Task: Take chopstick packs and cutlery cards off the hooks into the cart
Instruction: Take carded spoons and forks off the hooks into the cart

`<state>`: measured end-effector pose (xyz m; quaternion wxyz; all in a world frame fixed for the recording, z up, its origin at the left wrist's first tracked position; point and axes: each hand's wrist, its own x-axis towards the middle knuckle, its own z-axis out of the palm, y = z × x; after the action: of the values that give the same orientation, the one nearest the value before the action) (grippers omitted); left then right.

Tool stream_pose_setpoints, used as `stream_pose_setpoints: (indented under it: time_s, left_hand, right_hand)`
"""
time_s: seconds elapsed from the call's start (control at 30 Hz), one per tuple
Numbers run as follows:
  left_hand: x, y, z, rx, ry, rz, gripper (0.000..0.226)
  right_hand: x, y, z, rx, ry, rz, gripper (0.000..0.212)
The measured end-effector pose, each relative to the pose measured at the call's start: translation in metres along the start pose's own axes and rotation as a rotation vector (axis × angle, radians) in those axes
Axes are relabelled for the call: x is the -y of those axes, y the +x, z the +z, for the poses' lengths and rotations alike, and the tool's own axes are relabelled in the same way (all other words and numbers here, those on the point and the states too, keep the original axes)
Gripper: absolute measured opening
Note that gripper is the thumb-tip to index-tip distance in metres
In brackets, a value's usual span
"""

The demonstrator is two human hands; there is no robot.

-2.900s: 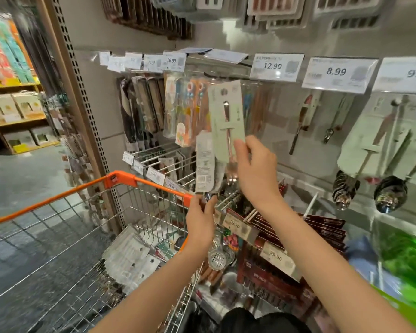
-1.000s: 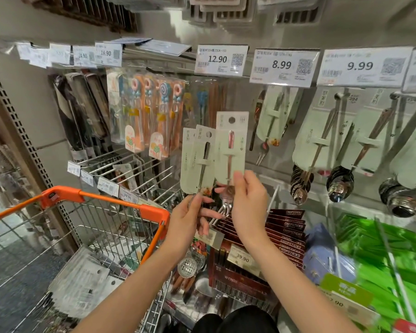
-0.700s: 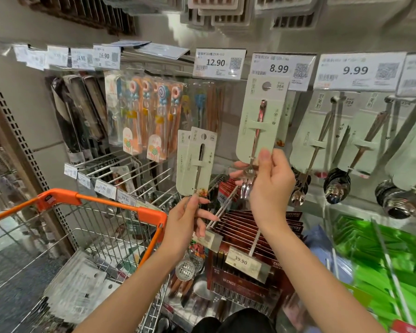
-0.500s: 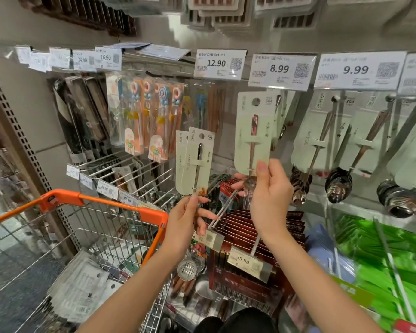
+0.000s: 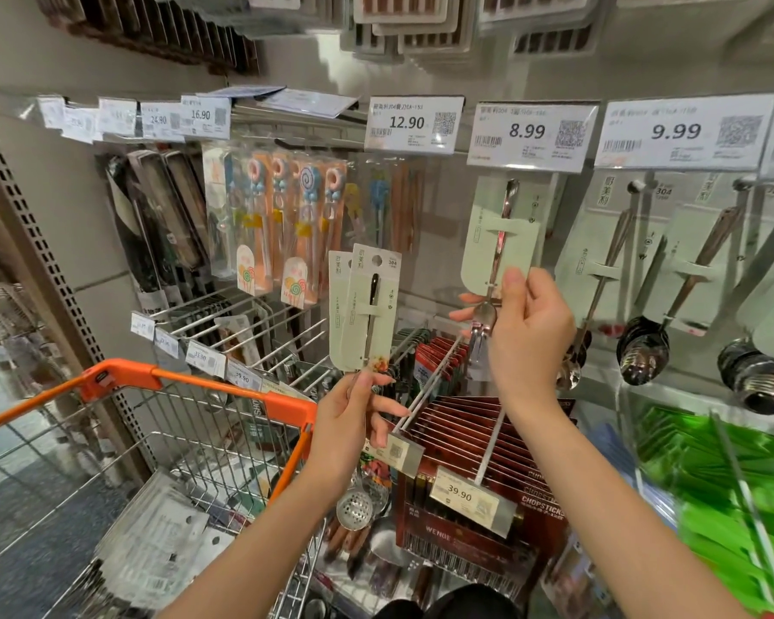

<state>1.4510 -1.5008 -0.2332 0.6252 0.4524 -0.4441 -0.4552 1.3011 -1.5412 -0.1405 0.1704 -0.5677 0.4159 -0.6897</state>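
My left hand [image 5: 347, 419] pinches the bottom of two pale green cutlery cards [image 5: 367, 310] and holds them upright above the far corner of the cart [image 5: 206, 386]. My right hand [image 5: 526, 332] grips the lower end of a pale green fork card [image 5: 499, 243] under the 8.99 price tag [image 5: 528, 134]; the card's top reaches the hook there. Several white packs [image 5: 153, 542] lie in the wire cart at lower left.
Children's chopstick packs [image 5: 287, 225] hang left of the cards, dark chopstick packs [image 5: 157, 225] farther left. Spoon cards [image 5: 671, 261] hang at the right. Red chopstick boxes [image 5: 474, 462] and protruding hook rods [image 5: 425, 386] with price tags sit below my hands. Green packs [image 5: 733, 484] fill the lower right.
My right hand carried the fork card from beside the left hand's cards up and to the right, under the 8.99 tag. My left hand stayed still with its two cards.
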Motion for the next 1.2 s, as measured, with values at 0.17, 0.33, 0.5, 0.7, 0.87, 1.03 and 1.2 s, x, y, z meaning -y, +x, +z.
stream_pose_setpoints:
  time_s: [0.17,0.33,0.5,0.7,0.87,1.03,1.2]
  left_hand:
    - [0.000,0.000,-0.001,-0.002,0.001,-0.002,0.033]
    - [-0.001,0.000,0.000,0.015,0.001,-0.002,0.039]
    - [-0.001,0.000,0.000,0.019,0.032,-0.006,0.049]
    - [0.000,0.000,0.001,0.013,0.028,-0.009,0.054]
    - [0.000,-0.003,0.002,0.041,0.014,-0.007,0.055]
    - [-0.001,-0.007,0.004,0.066,0.055,-0.010,0.044]
    - [-0.001,-0.008,0.004,0.103,0.104,0.001,0.036]
  right_hand:
    - [0.004,0.001,-0.001,0.003,0.107,0.091,0.031]
    - [0.001,0.027,-0.003,0.028,0.095,0.261,0.024]
    - [-0.024,0.029,0.001,0.244,-0.083,0.556,0.013]
    - [-0.042,-0.039,0.012,0.604,-0.120,0.661,0.046]
    - [-0.030,-0.057,0.022,0.552,-0.035,0.491,0.038]
    - [-0.032,-0.058,0.024,0.480,-0.054,0.352,0.026]
    - [-0.027,-0.059,0.017,0.297,-0.028,0.274,0.016]
